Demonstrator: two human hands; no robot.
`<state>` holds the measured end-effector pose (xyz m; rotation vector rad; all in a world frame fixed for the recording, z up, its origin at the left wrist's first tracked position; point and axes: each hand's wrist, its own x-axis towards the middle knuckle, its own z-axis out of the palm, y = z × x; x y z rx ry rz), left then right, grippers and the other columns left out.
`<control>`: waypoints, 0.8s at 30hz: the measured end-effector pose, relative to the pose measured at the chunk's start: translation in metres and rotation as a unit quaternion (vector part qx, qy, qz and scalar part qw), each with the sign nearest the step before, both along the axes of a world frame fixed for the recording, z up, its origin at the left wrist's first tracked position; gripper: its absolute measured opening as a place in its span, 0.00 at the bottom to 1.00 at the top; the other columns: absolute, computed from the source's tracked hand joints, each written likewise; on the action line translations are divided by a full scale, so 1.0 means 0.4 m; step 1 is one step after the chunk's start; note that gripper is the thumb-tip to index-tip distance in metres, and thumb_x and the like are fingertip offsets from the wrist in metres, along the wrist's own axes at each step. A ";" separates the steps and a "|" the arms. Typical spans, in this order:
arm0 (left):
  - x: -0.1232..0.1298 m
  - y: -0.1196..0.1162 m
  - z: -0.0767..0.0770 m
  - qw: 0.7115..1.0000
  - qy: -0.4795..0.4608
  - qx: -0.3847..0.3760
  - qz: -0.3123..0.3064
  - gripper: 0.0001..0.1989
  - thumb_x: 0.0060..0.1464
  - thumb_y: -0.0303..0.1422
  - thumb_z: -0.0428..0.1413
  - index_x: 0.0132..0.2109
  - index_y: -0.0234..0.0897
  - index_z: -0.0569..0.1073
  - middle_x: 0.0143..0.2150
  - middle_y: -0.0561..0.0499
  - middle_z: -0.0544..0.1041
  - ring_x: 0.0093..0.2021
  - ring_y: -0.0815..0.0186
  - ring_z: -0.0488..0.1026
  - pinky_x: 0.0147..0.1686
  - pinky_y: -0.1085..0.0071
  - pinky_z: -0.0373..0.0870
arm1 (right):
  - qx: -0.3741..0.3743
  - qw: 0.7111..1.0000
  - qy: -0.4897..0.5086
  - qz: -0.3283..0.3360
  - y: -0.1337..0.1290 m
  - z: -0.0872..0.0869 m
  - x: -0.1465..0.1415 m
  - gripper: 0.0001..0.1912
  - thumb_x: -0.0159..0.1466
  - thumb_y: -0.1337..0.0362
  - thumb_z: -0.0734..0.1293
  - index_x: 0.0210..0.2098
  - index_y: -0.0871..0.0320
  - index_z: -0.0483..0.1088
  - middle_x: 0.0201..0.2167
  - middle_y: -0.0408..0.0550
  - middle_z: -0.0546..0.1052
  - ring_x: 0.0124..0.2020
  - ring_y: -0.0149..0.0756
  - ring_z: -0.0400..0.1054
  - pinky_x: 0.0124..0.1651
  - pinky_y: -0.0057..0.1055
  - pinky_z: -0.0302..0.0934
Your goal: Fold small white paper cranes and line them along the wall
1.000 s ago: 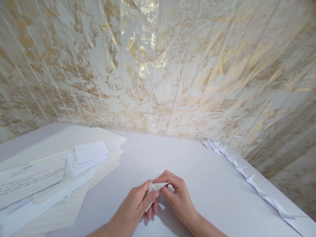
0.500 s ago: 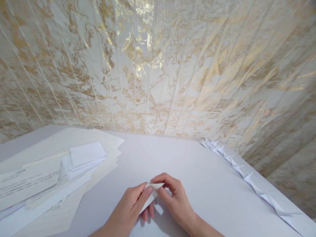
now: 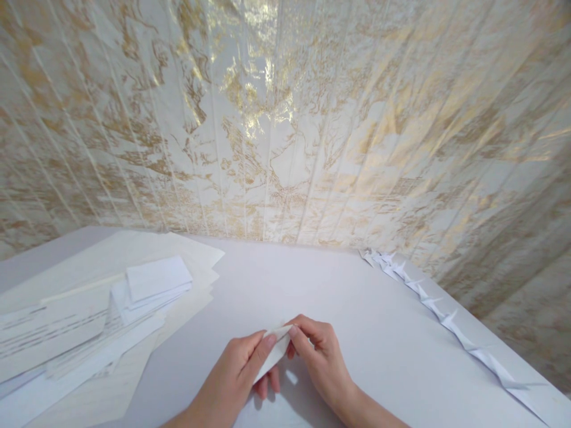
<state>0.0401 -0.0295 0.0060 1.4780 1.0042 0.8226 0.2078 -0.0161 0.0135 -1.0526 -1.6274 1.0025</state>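
Both hands hold a small piece of folded white paper (image 3: 273,355) just above the table at the front middle. My left hand (image 3: 238,365) is closed on its lower left part, the thumb pressing flat on top and the other fingers beneath. With thumb and forefinger, my right hand (image 3: 319,353) pinches the paper's upper right tip. The paper is narrow, with a fold line along its upper edge. Its underside and part of its left end are hidden by my fingers.
Paper sheets (image 3: 191,312), some printed, are spread on the left of the white table (image 3: 285,279). A stack of folded white paper (image 3: 158,278) lies on them. Folded paper figures (image 3: 457,330) with pointed tips line the right edge. A gold-patterned curtain (image 3: 285,148) hangs behind.
My right thumb and forefinger have closed together on the paper's right tip, which stood up more widely before. The right hand has shifted slightly right. My left hand has barely moved.
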 end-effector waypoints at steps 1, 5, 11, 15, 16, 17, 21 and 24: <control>0.000 0.000 0.001 1.000 0.000 0.001 0.003 0.26 0.67 0.50 0.41 0.36 0.35 0.73 0.23 0.52 0.76 0.20 0.69 0.67 0.24 0.74 0.62 | 0.002 1.000 0.003 0.003 0.000 0.000 0.000 0.23 0.68 0.53 0.61 0.22 0.61 0.71 0.19 0.43 0.69 0.23 0.31 0.62 0.31 0.27 0.57; -0.001 -0.002 0.005 1.000 0.015 0.011 0.020 0.28 0.66 0.51 0.42 0.28 0.36 0.72 0.20 0.54 0.72 0.21 0.68 0.68 0.26 0.74 0.63 | -0.018 0.999 0.020 0.030 -0.004 0.005 -0.005 0.17 0.66 0.55 0.63 0.30 0.61 0.73 0.23 0.44 0.71 0.25 0.31 0.63 0.32 0.28 0.58; -0.002 0.000 0.005 0.999 0.030 0.006 0.030 0.30 0.64 0.53 0.42 0.25 0.37 0.71 0.16 0.55 0.68 0.20 0.67 0.67 0.26 0.73 0.62 | -0.037 0.999 -0.001 0.019 -0.011 0.020 -0.016 0.09 0.61 0.59 0.66 0.33 0.59 0.70 0.20 0.39 0.67 0.23 0.30 0.59 0.30 0.27 0.56; -0.001 -0.001 0.002 0.999 0.021 0.009 0.024 0.30 0.63 0.55 0.42 0.27 0.36 0.72 0.19 0.54 0.70 0.20 0.67 0.67 0.26 0.73 0.62 | -0.033 0.999 -0.040 0.017 -0.013 0.019 -0.019 0.09 0.61 0.59 0.66 0.34 0.59 0.71 0.20 0.40 0.69 0.24 0.31 0.62 0.32 0.28 0.57; -0.001 -0.002 0.003 0.999 0.025 0.014 0.019 0.30 0.63 0.55 0.42 0.28 0.36 0.72 0.19 0.54 0.71 0.20 0.67 0.67 0.26 0.73 0.62 | -0.041 0.998 -0.045 0.013 -0.013 0.018 -0.019 0.09 0.61 0.59 0.67 0.34 0.59 0.71 0.20 0.40 0.70 0.24 0.31 0.62 0.31 0.28 0.57; -0.001 -0.003 0.004 0.999 0.032 0.016 0.018 0.30 0.63 0.55 0.43 0.28 0.36 0.72 0.19 0.54 0.71 0.21 0.67 0.67 0.25 0.73 0.62 | -0.047 0.998 -0.049 0.004 -0.012 0.016 -0.020 0.09 0.62 0.59 0.67 0.33 0.59 0.71 0.20 0.39 0.70 0.23 0.30 0.62 0.30 0.27 0.57; 0.000 -0.006 0.011 0.998 0.064 0.011 0.024 0.31 0.64 0.54 0.42 0.26 0.37 0.72 0.18 0.55 0.68 0.20 0.68 0.66 0.24 0.74 0.60 | -0.040 0.998 -0.039 -0.027 -0.006 0.006 -0.020 0.13 0.63 0.57 0.66 0.29 0.60 0.72 0.20 0.41 0.70 0.22 0.30 0.61 0.29 0.27 0.55; 0.000 -0.004 0.013 0.998 0.064 0.017 0.021 0.31 0.64 0.53 0.43 0.25 0.37 0.72 0.17 0.56 0.67 0.20 0.68 0.66 0.25 0.74 0.59 | -0.048 0.998 -0.022 -0.024 0.001 0.001 -0.017 0.15 0.63 0.55 0.66 0.28 0.60 0.73 0.20 0.42 0.72 0.22 0.30 0.62 0.28 0.27 0.55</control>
